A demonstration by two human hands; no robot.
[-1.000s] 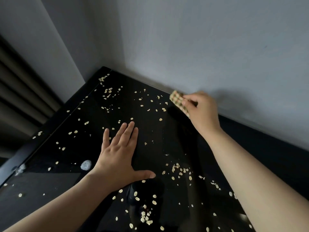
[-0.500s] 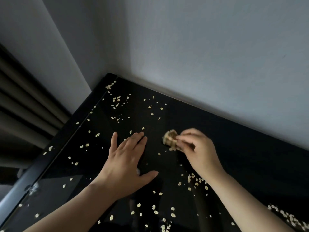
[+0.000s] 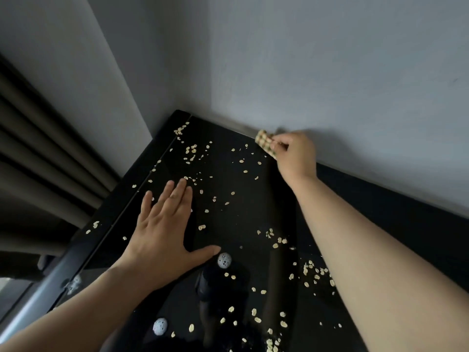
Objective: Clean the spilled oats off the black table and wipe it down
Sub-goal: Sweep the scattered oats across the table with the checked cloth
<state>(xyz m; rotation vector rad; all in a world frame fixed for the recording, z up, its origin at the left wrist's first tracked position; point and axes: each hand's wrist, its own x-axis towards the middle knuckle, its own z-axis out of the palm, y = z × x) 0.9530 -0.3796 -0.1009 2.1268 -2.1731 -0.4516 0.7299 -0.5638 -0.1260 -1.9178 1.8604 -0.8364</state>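
Pinching the cloth (image 3: 265,144) in the fingers of the right hand (image 3: 294,156), close against the wall (image 3: 330,72); bracing with the left hand (image 3: 165,232), fingers straight and flat, farther from the wall. Press low and drag the oats (image 3: 193,151), scattered over the counter (image 3: 236,219), slowly away from the wall.

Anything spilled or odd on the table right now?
Oats lie scattered over the black table, clustered at the far left corner and beside the right forearm. Left hand lies flat on the top; right hand pinches a checked cloth by the wall.
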